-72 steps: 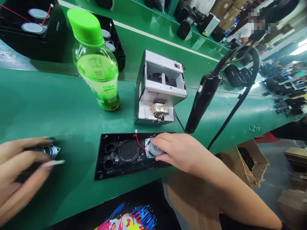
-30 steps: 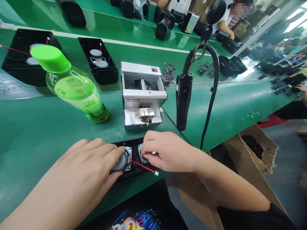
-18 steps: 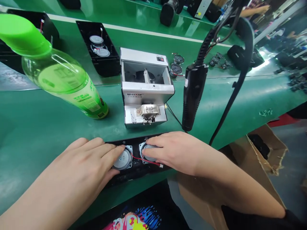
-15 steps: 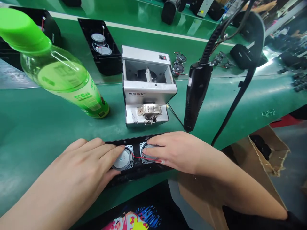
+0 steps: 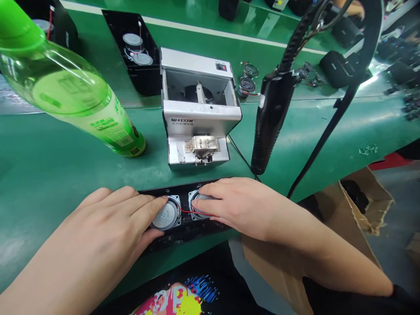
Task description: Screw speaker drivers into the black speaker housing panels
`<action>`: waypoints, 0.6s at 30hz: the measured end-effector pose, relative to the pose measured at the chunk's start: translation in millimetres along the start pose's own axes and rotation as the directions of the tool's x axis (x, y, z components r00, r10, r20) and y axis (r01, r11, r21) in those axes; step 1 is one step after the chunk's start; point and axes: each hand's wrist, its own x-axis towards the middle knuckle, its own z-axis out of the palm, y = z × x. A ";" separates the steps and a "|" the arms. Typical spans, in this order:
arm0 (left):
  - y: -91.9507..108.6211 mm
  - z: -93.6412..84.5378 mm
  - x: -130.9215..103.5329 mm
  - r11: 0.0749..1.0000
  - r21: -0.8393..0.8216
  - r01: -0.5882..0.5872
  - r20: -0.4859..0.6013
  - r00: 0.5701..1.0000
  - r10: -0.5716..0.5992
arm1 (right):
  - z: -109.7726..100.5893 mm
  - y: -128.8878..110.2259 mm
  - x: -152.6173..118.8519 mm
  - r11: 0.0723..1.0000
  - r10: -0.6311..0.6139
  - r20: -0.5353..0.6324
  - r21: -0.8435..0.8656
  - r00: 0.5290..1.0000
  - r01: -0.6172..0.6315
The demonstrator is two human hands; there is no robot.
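Two round speaker drivers with square metal frames lie magnet-up, side by side, on a long black panel (image 5: 183, 229). My left hand (image 5: 121, 218) is closed on the left speaker driver (image 5: 166, 215), fingers over its top edge and thumb at its lower edge. Over the right speaker driver (image 5: 204, 205) curl the fingers of my right hand (image 5: 243, 208), covering much of it; that thumb is hidden. A red wire (image 5: 193, 213) runs from the left driver to beneath the right hand.
Behind the panel stands a silver screw feeder (image 5: 201, 111). A green bottle (image 5: 82, 96) rises at left, and a black electric screwdriver (image 5: 272, 124) hangs at right. Loose speakers (image 5: 247, 85) and a black speaker box (image 5: 142, 72) are farther back. A cardboard box (image 5: 367, 201) sits below right.
Both hands stay on the speaker drivers, with little movement. The camera view has shifted slightly, so the bottle and feeder appear a bit further left and higher.
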 end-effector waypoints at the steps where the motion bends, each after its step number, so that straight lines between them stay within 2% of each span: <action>1: -0.2 0.3 0.4 1.000 0.003 0.002 0.004 1.000 -0.002 | -1.3 -1.4 -1.1 1.000 0.004 -0.005 -0.005 1.000 -0.004; 3: 0.1 0.5 1.5 1.000 0.016 0.000 0.009 1.000 0.000 | -3.7 -2.7 -6.0 1.000 0.009 -0.036 -0.013 0.999 -0.009; 5: 0.9 -0.2 3.0 1.000 0.025 -0.002 0.018 1.000 0.001 | -4.4 -1.6 -14.2 1.000 -0.001 -0.123 -0.020 0.992 -0.001; 7: 1.6 -1.3 4.6 1.000 0.021 0.001 0.023 1.000 -0.001 | -2.5 1.1 -23.7 1.000 -0.012 -0.290 -0.019 0.957 0.007; 8: 1.7 -1.8 5.4 1.000 0.017 0.003 0.023 1.000 -0.004 | -0.5 2.5 -27.7 1.000 -0.003 -0.389 -0.008 0.921 0.000; 9: 1.6 -2.2 6.3 1.000 0.012 0.005 0.026 1.000 -0.005 | 2.2 3.9 -30.6 1.000 0.022 -0.496 0.008 0.868 -0.020; 10: 1.4 -2.4 7.1 1.000 0.008 0.006 0.024 1.000 -0.006 | 5.5 5.0 -32.2 0.998 0.067 -0.601 0.031 0.796 -0.061; 12: 0.9 -2.5 8.6 1.000 0.004 0.010 0.018 1.000 -0.010 | 12.9 7.5 -30.7 0.981 0.154 -0.801 0.054 0.578 -0.187; 13: 0.6 -2.3 9.2 1.000 0.002 0.009 0.015 1.000 -0.009 | 16.6 9.2 -28.1 0.960 0.185 -0.864 0.057 0.469 -0.273; 14: 0.4 -2.1 9.7 1.000 0.000 0.005 0.007 1.000 -0.005 | 19.9 11.9 -24.7 0.931 0.204 -0.905 0.062 0.373 -0.359; 15: 0.1 -1.8 10.2 1.000 -0.001 -0.001 -0.001 1.000 0.001 | 22.6 15.7 -21.1 0.897 0.222 -0.926 0.071 0.305 -0.436; 16: -0.2 -1.6 10.6 1.000 0.000 -0.004 -0.007 1.000 0.004 | 24.7 20.8 -17.7 0.861 0.255 -0.928 0.089 0.272 -0.501; 18: -0.9 -1.2 11.6 1.000 -0.004 -0.004 -0.009 1.000 0.004 | 27.2 35.2 -13.1 0.803 0.361 -0.899 0.165 0.248 -0.572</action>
